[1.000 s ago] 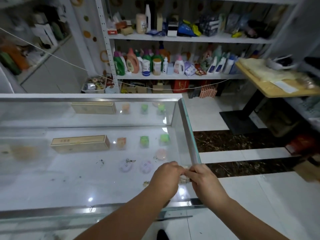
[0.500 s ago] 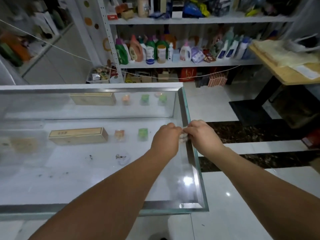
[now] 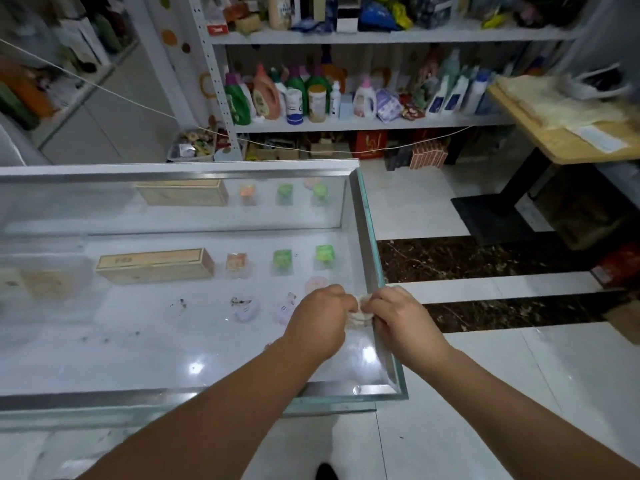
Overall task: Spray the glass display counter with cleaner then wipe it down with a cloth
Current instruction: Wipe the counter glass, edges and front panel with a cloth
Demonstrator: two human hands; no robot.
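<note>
The glass display counter (image 3: 367,216) fills the left and centre of the head view, with a metal-framed right edge. A small, crumpled whitish cloth (image 3: 360,311) lies on the glass close to that right edge. My left hand (image 3: 320,318) and my right hand (image 3: 403,318) meet over it, and the fingers of both are curled round the cloth, pinching it between them. Most of the cloth is hidden by the two hands. No spray bottle shows near the hands.
Inside the case lie a long wooden box (image 3: 156,265), small green and orange packets and pale round items. Shelves of detergent bottles (image 3: 311,95) stand behind. A wooden table (image 3: 561,133) is at the right. White and dark marble floor tiles lie to the right of the counter.
Both hands, holding the cloth together, slid away along the right edge of the glass half a second ago and have now come back toward me, roughly midway along that edge.
</note>
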